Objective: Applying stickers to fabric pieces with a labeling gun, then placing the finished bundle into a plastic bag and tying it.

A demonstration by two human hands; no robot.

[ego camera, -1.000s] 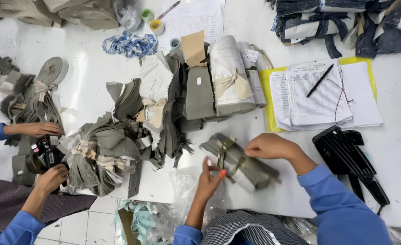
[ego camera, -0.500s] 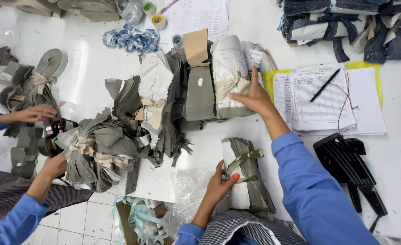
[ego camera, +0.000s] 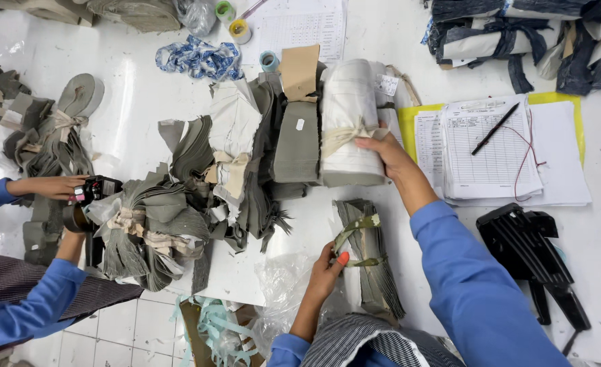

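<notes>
My right hand (ego camera: 387, 153) reaches forward and grips the side of a white rolled fabric bundle (ego camera: 349, 122) tied with a pale strip, lying in a row of bundles. My left hand (ego camera: 330, 267) holds the near edge of a tied stack of olive-grey fabric pieces (ego camera: 370, 257) on the white table (ego camera: 137, 88). A camouflage strip binds that stack. Beside the white roll lie an olive bundle (ego camera: 298, 143) and a cream bundle (ego camera: 232, 136).
A co-worker's hands (ego camera: 56, 187) at the left hold a black tagging tool (ego camera: 95, 189) over a grey bundle (ego camera: 147, 234). Papers with a pen (ego camera: 494, 129) lie on a yellow folder at the right. A black tool (ego camera: 528, 248) rests near the right edge. Dark denim bundles (ego camera: 518, 37) sit at the far right.
My right hand left the olive stack, reached forward and now grips the white roll. The olive stack has turned lengthwise toward me under my left hand.
</notes>
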